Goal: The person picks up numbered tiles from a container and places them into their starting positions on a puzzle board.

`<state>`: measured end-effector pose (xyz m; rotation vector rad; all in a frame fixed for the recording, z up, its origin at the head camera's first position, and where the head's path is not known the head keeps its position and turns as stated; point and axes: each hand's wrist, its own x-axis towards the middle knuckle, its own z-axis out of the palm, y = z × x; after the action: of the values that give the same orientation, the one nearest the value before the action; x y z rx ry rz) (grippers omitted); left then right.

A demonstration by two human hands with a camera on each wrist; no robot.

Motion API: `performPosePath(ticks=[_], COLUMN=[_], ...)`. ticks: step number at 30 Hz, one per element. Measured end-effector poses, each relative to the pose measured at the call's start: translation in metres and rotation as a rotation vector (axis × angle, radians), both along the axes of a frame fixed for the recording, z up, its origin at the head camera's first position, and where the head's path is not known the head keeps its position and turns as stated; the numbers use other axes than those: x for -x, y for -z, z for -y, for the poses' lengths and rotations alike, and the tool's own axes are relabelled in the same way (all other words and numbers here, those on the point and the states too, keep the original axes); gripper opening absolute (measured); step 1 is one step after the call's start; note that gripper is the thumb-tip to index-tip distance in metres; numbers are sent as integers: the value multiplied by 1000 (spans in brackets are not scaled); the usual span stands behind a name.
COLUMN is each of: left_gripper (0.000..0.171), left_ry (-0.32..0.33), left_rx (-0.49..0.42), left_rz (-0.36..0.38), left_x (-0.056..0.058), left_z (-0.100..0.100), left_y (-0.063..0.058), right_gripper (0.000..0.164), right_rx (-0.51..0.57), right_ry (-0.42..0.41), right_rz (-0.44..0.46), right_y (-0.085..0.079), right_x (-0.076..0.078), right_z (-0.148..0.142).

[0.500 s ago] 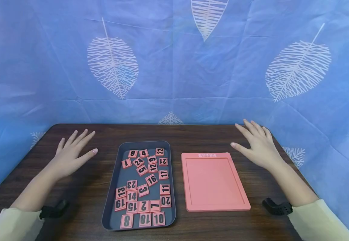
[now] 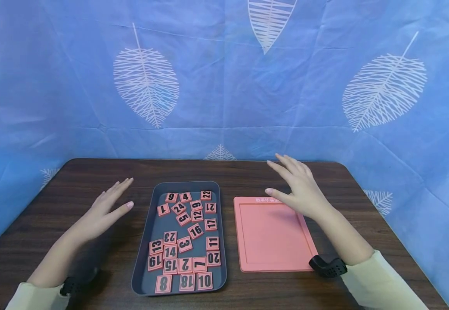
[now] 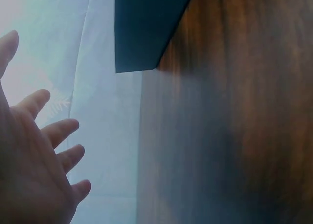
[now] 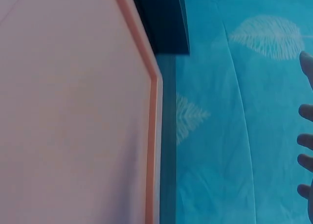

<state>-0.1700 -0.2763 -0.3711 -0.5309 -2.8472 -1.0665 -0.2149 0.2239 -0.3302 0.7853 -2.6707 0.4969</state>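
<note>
My two bare hands hover over a dark wood-grain surface (image 2: 243,176), palms tilted inward, neither one holding anything. My left hand (image 2: 102,215) hangs in the air beside the dark grey tray (image 2: 157,228), its fingers extended and its thumb set well apart from them; the left wrist view shows gaps between the fingertips. Inside the tray lie pink number tiles (image 2: 184,244), scattered and turned at many angles (the 22 sits by the far right corner, the 8 near the closest left one). The closest rows are packed tightly, while the 16 and the 5 lie askew toward the middle. To the right of the tray, well clear of my left hand, rests a pink square puzzle board (image 2: 272,241) with a raised rim. My right hand (image 2: 301,193) is raised over its far right corner, fingers long and loosely fanned, thumb pointing toward the tray and partly hiding the white lettering on the far rim; a soft shadow falls on the board below. Pale sleeves (image 2: 379,280) cover my forearms, a black wrist device (image 2: 329,267) is seen at each cuff, and behind everything hangs a blue curtain (image 2: 224,86) printed with white leaves.
</note>
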Motion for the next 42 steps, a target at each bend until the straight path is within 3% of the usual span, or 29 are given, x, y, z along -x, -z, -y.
performPosePath(ticks=[8,17,22,30,42], left_gripper=[64,62,63,72,76], left_ry=[40,155,164,118,138], left_rx=[-166,-260,-275,-244,-219], left_rz=[157,199,218,231,247], left_x=[-4,-7,-11,-15,-14], left_z=[-7,-16,-17,-18,-19], left_y=[19,37,46,51,56], right_gripper=[71,66,61,55,49], right_rx=[40,50,28,7,-31], right_ry=[-143,-321,-400,-445,-431], right_rz=[-6,15,55,220,335], right_y=[-1,-8,-12,-6,12], right_x=[2,9,15,26,37], right_z=[44,92,118,151,194])
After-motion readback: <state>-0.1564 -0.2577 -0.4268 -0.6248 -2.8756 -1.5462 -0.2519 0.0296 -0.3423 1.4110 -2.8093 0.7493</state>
